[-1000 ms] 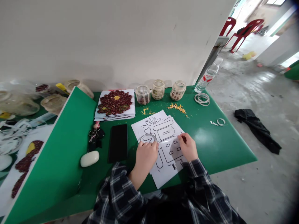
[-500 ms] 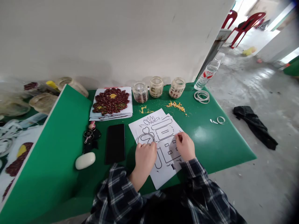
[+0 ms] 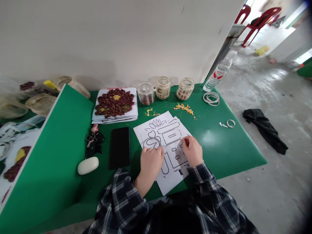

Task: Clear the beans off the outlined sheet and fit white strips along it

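Observation:
My left hand (image 3: 151, 161) rests on a white sheet printed with black outline shapes (image 3: 168, 131) and its curled fingers grip a pale ring-shaped roll of tape (image 3: 151, 141). On the same sheet, my right hand (image 3: 193, 150) has its fingers bent together in a pinch near the printed lines. What the pinch holds is too small to make out. The sheet lies on a green table (image 3: 226, 146), on top of at least one more sheet.
A black phone (image 3: 119, 147), keys (image 3: 92, 141) and a white oval case (image 3: 88, 165) lie left of the sheet. Behind it are a bean picture on papers (image 3: 114, 104), three jars (image 3: 162, 87), spilled corn (image 3: 184, 108), tape rings (image 3: 211, 98) and a water bottle (image 3: 219, 72). A green divider (image 3: 51, 156) stands at left.
Both hands stay on the sheet with almost no change. The view has drifted slightly, so everything sits a little higher in the picture.

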Demonstrator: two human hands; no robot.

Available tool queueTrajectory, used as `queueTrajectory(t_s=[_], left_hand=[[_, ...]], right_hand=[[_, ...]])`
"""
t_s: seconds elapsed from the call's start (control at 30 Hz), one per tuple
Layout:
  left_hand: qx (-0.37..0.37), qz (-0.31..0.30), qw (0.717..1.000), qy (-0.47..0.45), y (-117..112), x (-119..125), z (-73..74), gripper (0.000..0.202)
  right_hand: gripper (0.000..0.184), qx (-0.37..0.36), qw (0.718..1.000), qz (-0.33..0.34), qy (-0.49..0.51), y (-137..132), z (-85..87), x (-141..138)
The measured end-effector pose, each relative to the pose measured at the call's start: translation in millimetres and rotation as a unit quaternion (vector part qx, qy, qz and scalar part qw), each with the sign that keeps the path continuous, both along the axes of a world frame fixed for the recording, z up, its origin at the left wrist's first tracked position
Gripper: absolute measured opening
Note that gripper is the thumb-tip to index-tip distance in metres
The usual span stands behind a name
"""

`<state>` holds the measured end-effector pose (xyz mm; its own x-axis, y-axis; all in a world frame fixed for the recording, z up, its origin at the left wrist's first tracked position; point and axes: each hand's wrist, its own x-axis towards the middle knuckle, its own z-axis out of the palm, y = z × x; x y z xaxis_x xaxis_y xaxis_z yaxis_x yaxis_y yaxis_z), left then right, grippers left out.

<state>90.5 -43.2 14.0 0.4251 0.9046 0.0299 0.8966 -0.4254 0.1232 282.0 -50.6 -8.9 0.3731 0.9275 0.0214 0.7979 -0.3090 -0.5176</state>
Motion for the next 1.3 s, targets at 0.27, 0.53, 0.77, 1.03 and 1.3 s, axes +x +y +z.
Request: queueTrajectory(t_s=[0.27, 0.53, 0.77, 1.03, 1.3], left_hand=[[0.015, -0.001, 1.000, -0.009, -0.8, 0.8, 1.3, 0.040], [-0.006, -0.001, 1.000, -0.012, -0.7, 3.1, 1.4, 0.040], [-0.010, -0.002, 1.000, -0.013, 0.4, 2.6, 0.7, 0.038], [-0.001, -0.006, 1.000, -0.007, -0.7, 1.6, -0.9, 0.039], [0.014, -0.015, 1.000, -0.004, 0.1, 1.2, -2.6, 0.037]], right_hand=[[0.019, 0.007, 1.000, 0.001, 0.009, 0.6, -0.7, 0.3], [0.018, 0.010, 0.999, -0.026, 0.044, 1.2, -0.9, 1.3], [0.023, 0.020, 0.999, 0.001, 0.035, -0.9, 2.9, -1.9], [0.020, 0.033, 0.994, 0.100, -0.004, -5.7, 3.5, -25.2], [0.016, 0.032, 0.989, 0.144, -0.003, -4.7, 6.2, -41.5]])
